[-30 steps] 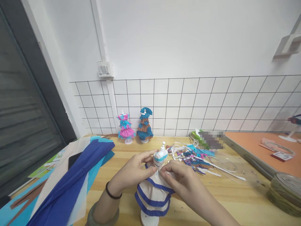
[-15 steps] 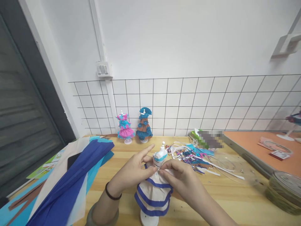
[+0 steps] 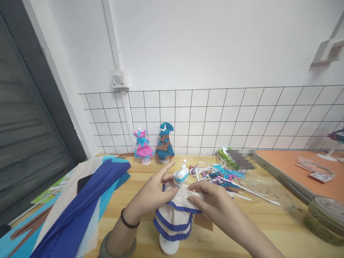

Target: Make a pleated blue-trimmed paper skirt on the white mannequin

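Note:
A small white mannequin (image 3: 182, 174) stands on a round white base (image 3: 169, 245) near the table's front. It wears a tiered white paper skirt (image 3: 173, 216) with blue edges. My left hand (image 3: 158, 190) presses its thumb on the skirt's waist from the left, its index finger raised. On the right side, my right hand (image 3: 208, 199) pinches the top white layer between thumb and fingers and holds it out from the body. Brown paper shows beneath that hand.
Two dressed mannequins, one pink (image 3: 143, 147) and one blue and brown (image 3: 165, 143), stand by the wall. Coloured paper scraps (image 3: 220, 175) lie behind my right hand. Blue paper sheets (image 3: 104, 182) cover the left. A round clear container (image 3: 325, 218) sits at right.
My right hand has moved slightly right, drawing the top layer outward. The mannequin has shifted a little left, and brown paper now shows below my right hand.

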Available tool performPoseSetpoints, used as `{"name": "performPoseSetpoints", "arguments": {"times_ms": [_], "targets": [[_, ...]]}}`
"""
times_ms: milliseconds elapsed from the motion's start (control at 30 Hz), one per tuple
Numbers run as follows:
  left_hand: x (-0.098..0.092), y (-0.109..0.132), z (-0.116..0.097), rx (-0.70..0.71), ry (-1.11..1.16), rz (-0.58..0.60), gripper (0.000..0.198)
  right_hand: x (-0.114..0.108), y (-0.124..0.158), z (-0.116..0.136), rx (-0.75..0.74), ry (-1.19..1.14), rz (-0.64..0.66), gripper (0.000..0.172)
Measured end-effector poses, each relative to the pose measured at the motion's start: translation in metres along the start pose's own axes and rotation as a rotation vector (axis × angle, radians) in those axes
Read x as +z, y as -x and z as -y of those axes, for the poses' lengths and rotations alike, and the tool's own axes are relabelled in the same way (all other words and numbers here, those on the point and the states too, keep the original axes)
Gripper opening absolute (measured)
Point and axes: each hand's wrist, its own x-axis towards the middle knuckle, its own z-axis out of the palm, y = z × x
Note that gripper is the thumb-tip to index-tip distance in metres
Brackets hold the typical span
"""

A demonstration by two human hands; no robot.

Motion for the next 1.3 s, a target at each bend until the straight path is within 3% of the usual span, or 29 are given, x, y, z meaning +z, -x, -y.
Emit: {"name": "performPoseSetpoints", "arguments": {"times_ms": [167,333,433,567,767,867,967,1100,1300], "targets": [[0.003,0.001,-0.003,0.02,-0.084,-0.024,0.071,-0.009,0.008,0.013,0.102,0.073,0.131,0.015],[0.01,0.006,-0.006,0.098,-0.238,0.025,0.073,-0.004,0.008,0.025,0.117,-0.198,0.237,0.014],[0.011,0.007,-0.006,0.106,-0.313,0.005,0.074,-0.001,0.004,0.021,0.114,-0.242,0.276,0.014],[0.006,0.009,-0.005,0.097,-0.363,-0.034,0.075,-0.003,0.001,0.009,0.116,-0.148,0.232,0.004],[-0.006,0.013,-0.01,0.082,-0.418,-0.098,0.073,-0.009,0.006,0.004,0.173,0.086,0.235,0.008],[-0.004,0.014,-0.012,0.082,-0.49,-0.044,0.074,-0.006,0.006,0.012,0.152,-0.06,0.296,0.014],[0.0,0.014,-0.012,0.07,-0.53,0.009,0.075,0.001,0.003,0.016,0.096,-0.251,0.354,0.008],[0.002,0.014,-0.011,0.049,-0.527,0.029,0.076,0.01,-0.001,0.008,0.08,-0.259,0.271,0.015],[0.0,0.011,-0.006,0.044,-0.459,-0.004,0.074,0.014,-0.001,0.004,0.07,-0.196,0.147,0.01]]}}
